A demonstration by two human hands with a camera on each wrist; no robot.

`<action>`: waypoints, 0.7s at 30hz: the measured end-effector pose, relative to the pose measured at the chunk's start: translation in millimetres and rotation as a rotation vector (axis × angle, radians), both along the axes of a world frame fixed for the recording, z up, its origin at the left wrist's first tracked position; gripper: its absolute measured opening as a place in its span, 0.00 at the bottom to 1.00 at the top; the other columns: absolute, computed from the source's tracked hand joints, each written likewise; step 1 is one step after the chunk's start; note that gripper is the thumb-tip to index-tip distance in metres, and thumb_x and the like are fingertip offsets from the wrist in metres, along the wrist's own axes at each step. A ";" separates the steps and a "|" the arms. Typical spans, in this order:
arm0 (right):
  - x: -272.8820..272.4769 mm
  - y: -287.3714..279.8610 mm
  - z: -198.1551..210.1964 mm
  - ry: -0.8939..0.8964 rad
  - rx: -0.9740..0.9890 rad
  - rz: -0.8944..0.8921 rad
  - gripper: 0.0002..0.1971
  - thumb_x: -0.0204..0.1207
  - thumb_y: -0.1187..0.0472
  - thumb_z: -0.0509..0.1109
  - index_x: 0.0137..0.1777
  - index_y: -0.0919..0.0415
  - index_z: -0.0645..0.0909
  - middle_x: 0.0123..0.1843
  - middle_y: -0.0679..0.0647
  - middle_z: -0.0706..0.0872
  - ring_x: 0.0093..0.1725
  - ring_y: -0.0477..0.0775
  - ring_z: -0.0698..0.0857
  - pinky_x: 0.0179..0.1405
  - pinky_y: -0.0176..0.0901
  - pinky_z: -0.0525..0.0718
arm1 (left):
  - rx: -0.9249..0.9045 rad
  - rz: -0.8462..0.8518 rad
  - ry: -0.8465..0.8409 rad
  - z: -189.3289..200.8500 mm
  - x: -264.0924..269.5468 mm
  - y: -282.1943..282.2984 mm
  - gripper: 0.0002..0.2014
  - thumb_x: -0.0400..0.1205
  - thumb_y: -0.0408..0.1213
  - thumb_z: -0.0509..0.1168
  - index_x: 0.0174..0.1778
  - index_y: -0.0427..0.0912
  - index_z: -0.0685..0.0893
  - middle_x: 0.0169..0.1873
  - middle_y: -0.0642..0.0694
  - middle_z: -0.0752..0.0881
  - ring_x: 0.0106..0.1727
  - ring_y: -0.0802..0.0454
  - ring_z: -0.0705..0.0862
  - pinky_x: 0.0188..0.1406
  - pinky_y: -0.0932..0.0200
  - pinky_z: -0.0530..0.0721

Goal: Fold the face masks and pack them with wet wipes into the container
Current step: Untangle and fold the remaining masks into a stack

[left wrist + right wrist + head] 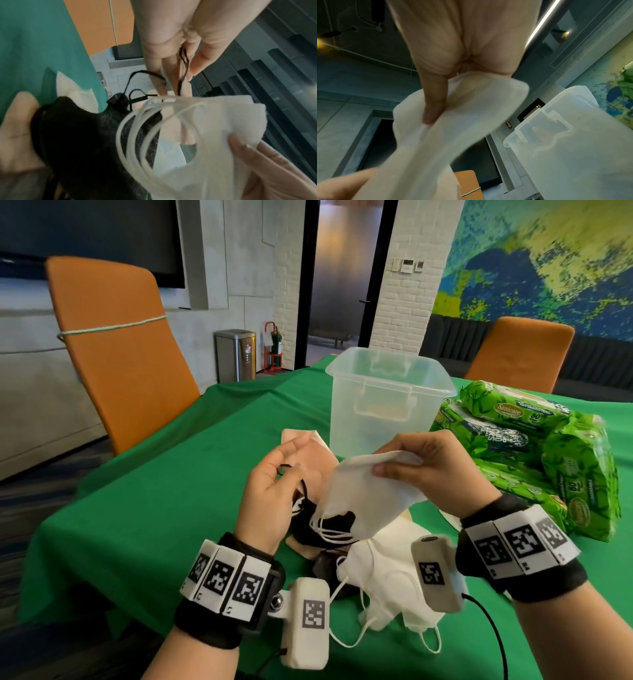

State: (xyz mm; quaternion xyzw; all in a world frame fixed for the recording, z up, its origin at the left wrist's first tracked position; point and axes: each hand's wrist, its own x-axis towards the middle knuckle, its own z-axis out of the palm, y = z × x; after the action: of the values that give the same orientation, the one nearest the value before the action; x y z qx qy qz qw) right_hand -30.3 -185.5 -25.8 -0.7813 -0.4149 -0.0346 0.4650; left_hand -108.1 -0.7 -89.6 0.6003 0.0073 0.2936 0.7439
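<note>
My right hand (397, 462) pinches the top edge of a white face mask (363, 498), which hangs above the table with its ear loops dangling. The right wrist view shows the thumb (435, 102) pressed on that white mask (453, 128). My left hand (287, 465) is raised beside it and pinches a black ear loop (183, 63) that runs down to a black mask (329, 527) in the pile; the black mask (82, 135) also fills the left wrist view. A clear plastic container (387, 402) stands open behind the hands. Green wet wipe packs (534, 446) lie to its right.
More white masks (383, 587) and beige masks (308, 440) lie heaped on the green tablecloth (154, 508) under the hands. Orange chairs (120, 344) stand at the table's far left and far right. The table edge runs close on the left.
</note>
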 end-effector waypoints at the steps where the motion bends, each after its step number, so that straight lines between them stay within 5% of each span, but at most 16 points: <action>1: -1.2 1.0 1.8 0.006 -0.019 0.021 0.09 0.67 0.66 0.78 0.35 0.49 0.85 0.36 0.50 0.89 0.38 0.43 0.84 0.44 0.41 0.82 | 0.079 0.038 0.011 -0.3 1.0 1.0 0.20 0.75 0.27 0.63 0.49 0.58 0.87 0.50 0.50 0.88 0.47 0.49 0.81 0.55 0.50 0.79; 4: -4.9 12.7 4.0 -0.086 -0.104 0.080 0.05 0.66 0.59 0.75 0.36 0.47 0.83 0.43 0.46 0.86 0.45 0.45 0.83 0.50 0.37 0.78 | 0.257 0.072 0.034 3.2 3.1 -1.5 0.22 0.78 0.20 0.63 0.49 0.57 0.85 0.49 0.50 0.88 0.44 0.49 0.84 0.54 0.48 0.84; 8: -7.5 27.5 2.4 -0.242 -0.223 0.145 0.04 0.71 0.65 0.74 0.42 0.55 0.86 0.58 0.44 0.80 0.56 0.45 0.80 0.58 0.34 0.74 | 0.332 0.024 -0.015 9.6 -0.1 -6.8 0.18 0.75 0.20 0.69 0.47 0.52 0.83 0.49 0.52 0.89 0.54 0.56 0.87 0.52 0.49 0.87; 14: -3.3 28.8 -0.9 -0.132 -0.265 0.093 0.07 0.70 0.65 0.75 0.44 0.52 0.85 0.63 0.51 0.75 0.63 0.52 0.77 0.65 0.42 0.71 | 0.403 -0.050 -0.015 8.2 -4.3 -1.4 0.16 0.72 0.27 0.72 0.47 0.54 0.85 0.46 0.54 0.90 0.50 0.53 0.88 0.53 0.50 0.86; 18: -3.6 26.1 -3.0 -0.064 -0.251 0.129 0.06 0.71 0.66 0.74 0.47 0.58 0.88 0.50 0.53 0.84 0.53 0.48 0.82 0.59 0.42 0.77 | 0.423 -0.081 -0.011 8.8 -5.5 -2.8 0.17 0.68 0.33 0.70 0.48 0.60 0.88 0.49 0.55 0.90 0.55 0.56 0.87 0.59 0.50 0.84; 21: -3.1 23.9 -5.6 -0.044 -0.203 0.091 0.06 0.71 0.67 0.75 0.47 0.62 0.88 0.43 0.53 0.86 0.46 0.49 0.82 0.52 0.42 0.78 | 0.368 -0.083 -0.022 7.9 -4.1 -1.8 0.19 0.72 0.28 0.72 0.52 0.58 0.84 0.48 0.53 0.90 0.52 0.56 0.88 0.55 0.54 0.85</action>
State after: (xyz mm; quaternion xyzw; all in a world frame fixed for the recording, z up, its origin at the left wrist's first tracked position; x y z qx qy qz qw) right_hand -33.4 -161.6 -31.3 -0.8037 -0.4613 0.0117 0.3756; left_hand -112.2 -2.5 -81.8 0.7229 -0.0796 0.2654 0.6329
